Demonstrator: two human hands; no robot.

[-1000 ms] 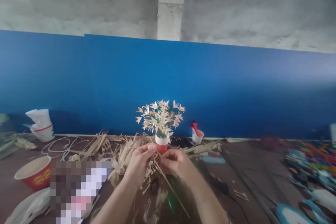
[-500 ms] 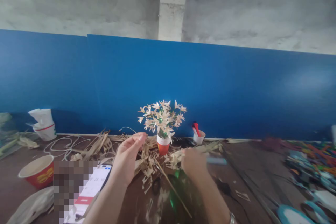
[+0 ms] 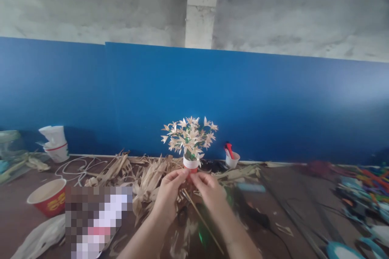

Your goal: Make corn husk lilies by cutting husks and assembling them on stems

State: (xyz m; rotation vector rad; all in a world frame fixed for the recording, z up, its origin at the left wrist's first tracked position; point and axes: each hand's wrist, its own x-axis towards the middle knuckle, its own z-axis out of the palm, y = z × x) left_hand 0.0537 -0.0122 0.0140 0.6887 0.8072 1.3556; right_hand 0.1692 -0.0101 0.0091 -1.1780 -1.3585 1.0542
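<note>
My left hand [image 3: 168, 195] and my right hand [image 3: 210, 191] meet in front of me over the brown table [image 3: 291, 198], fingertips pinched together on the top end of a thin straw stick [image 3: 202, 220] that slants down to the right. Just behind the fingers stands a small orange and white cup [image 3: 190, 164] holding a bunch of pale straw flowers [image 3: 189, 135]. Dried husk strips [image 3: 146, 176] lie heaped to the left of the hands.
A red paper bowl [image 3: 48, 196], stacked white cups [image 3: 56, 143] and a white cord [image 3: 74, 168] lie at left. A small white cup with a red tool [image 3: 231, 157] stands behind. Coloured clutter [image 3: 358, 194] and scissors [image 3: 349, 247] are at right. A blue wall panel [image 3: 243, 101] backs the table.
Half a second ago my hands were apart, the left raised open and the right reaching right. Now both have come back together, pinched on the stick's top.
</note>
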